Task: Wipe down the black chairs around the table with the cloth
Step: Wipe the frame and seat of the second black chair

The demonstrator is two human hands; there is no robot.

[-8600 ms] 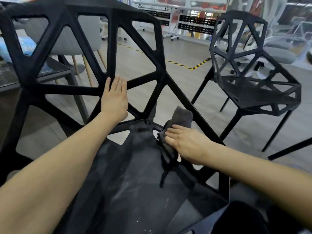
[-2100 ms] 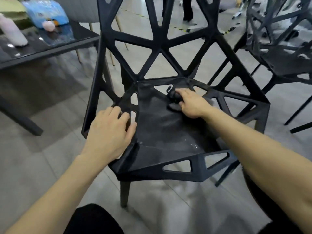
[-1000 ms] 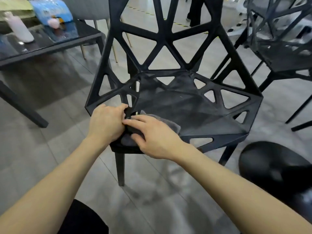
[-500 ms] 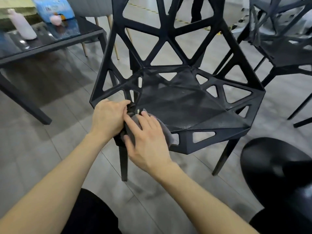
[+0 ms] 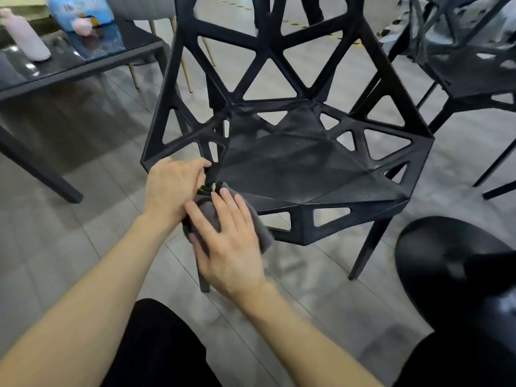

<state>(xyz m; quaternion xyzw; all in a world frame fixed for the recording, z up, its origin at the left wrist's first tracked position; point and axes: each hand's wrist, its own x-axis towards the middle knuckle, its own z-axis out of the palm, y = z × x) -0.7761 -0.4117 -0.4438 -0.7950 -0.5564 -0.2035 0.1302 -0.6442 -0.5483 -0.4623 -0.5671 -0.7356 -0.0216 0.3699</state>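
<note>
- Grey tiled floor (image 5: 83, 241) runs under everything here, with yellow-and-black tape marked across it farther back.
- A dark glossy table (image 5: 69, 68) stands off to the left; on it a pale pink bottle (image 5: 26, 37) and a blue packet (image 5: 86, 20) sit near each other.
- The black chair (image 5: 293, 163) with its web of triangular cut-outs stands in the middle of the floor, seat facing the person.
- The left hand (image 5: 171, 188) is curled round the front left corner of the seat frame, thumb and fingers wrapped onto the strut there.
- The right hand (image 5: 229, 241) lies just beside it, fingers fairly straight and spread, pressing the grey cloth (image 5: 262, 233) flat against that same front corner and edge.
- The cloth is bunched under the palm, with a fold hanging out to the right below the seat rim; the two hands touch or very nearly touch, though the blur makes it hard to say which.
- A second black chair (image 5: 469, 60) of the same pattern stands to the right rear, well apart.
- A grey upholstered chair (image 5: 145, 7) with wooden legs sits behind the table.
- A round black stool seat (image 5: 446, 269) is at the lower right, near the person's dark-trousered legs.
</note>
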